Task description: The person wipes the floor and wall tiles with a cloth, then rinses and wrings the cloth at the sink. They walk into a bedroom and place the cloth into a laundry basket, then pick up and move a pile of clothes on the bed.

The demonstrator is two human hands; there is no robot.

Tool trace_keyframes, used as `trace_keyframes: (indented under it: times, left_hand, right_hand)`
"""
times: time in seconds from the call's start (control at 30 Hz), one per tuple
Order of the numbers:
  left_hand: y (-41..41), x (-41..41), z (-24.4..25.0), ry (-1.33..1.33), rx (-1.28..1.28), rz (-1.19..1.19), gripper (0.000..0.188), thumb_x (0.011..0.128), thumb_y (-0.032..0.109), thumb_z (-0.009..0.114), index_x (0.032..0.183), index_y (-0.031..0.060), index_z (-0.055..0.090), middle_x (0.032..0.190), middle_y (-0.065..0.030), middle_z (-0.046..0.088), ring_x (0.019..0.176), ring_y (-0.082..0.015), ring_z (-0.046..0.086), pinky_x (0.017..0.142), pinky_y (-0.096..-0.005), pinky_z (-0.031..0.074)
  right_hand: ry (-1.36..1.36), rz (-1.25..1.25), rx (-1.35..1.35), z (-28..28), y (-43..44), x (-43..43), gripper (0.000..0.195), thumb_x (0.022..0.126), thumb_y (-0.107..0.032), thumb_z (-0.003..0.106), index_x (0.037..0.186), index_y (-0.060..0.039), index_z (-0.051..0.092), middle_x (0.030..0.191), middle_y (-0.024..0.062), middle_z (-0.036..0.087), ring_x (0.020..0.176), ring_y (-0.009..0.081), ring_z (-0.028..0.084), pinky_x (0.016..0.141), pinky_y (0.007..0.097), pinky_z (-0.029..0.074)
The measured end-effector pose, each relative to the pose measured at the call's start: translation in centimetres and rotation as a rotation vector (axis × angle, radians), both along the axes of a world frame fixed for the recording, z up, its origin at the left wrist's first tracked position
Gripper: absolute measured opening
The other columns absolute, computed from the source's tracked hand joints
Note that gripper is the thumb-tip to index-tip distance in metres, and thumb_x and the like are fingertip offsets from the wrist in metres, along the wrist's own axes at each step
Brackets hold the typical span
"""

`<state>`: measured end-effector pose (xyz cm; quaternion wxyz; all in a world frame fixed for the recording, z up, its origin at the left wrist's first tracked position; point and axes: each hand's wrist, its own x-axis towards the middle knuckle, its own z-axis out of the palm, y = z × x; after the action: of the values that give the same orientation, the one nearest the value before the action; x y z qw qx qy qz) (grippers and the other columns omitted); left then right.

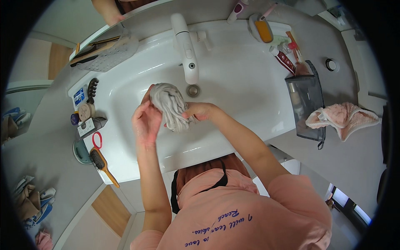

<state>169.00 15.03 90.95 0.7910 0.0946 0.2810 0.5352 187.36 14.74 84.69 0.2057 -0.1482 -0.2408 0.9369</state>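
Observation:
A bunched, damp-looking grey cloth (170, 107) is held over the white washbasin (243, 93), left of the drain (193, 91) and below the white faucet (187, 56). My right hand (200, 111) grips the cloth's lower right side, thumb on top and fingers partly hidden beneath it. My left hand (147, 117) is at the cloth's left side, palm turned up and fingers loosely curled; some fingers pass behind the cloth, and whether they grip it cannot be told.
On the basin's left rim lie a wooden paddle hairbrush (100, 161), a pink ring (97, 140) and a dark comb (92, 90). At right are a soap bar (264, 31), a tube (285, 61), a mesh pouch (307, 106) and a pink fluffy cloth (342, 118). A mirror stands behind the basin.

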Motion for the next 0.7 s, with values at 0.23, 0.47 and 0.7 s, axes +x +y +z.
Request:
trace_keyframes:
  times: [0.23,0.47,0.7]
  left_hand:
    - [0.5,-0.8,-7.0,0.079,-0.067,-0.072,0.071,0.080,0.047,0.057,0.135,0.0129,0.029,0.127,-0.0074,0.042,0.115,-0.0228,0.042,0.095,-0.0424,0.038]
    - [5.6,-1.0,-4.2,0.206,0.113,-0.408,0.052,0.074,0.028,0.068,0.118,0.0088,0.047,0.097,-0.0061,0.056,0.089,-0.0179,0.056,0.078,-0.0339,0.049]
    - [5.3,1.2,-7.3,1.325,0.323,-0.265,0.036,0.063,0.009,0.067,0.095,0.0040,0.053,0.086,-0.0079,0.054,0.081,-0.0226,0.055,0.070,-0.0321,0.046]
  right_hand:
    - [0.237,0.110,-0.186,-0.5,0.3,-3.2,0.063,0.071,-0.040,0.069,0.115,-0.0031,0.043,0.086,0.0110,0.054,0.084,0.0268,0.057,0.078,0.0391,0.048]
    - [0.132,0.155,-0.229,0.3,0.6,-3.6,0.055,0.073,-0.036,0.067,0.111,-0.0025,0.046,0.087,0.0071,0.053,0.082,0.0195,0.055,0.066,0.0333,0.046]
    - [-0.970,0.190,0.352,-2.0,2.9,-4.3,0.048,0.066,-0.027,0.072,0.102,-0.0028,0.052,0.085,0.0059,0.057,0.074,0.0123,0.055,0.058,0.0262,0.044]
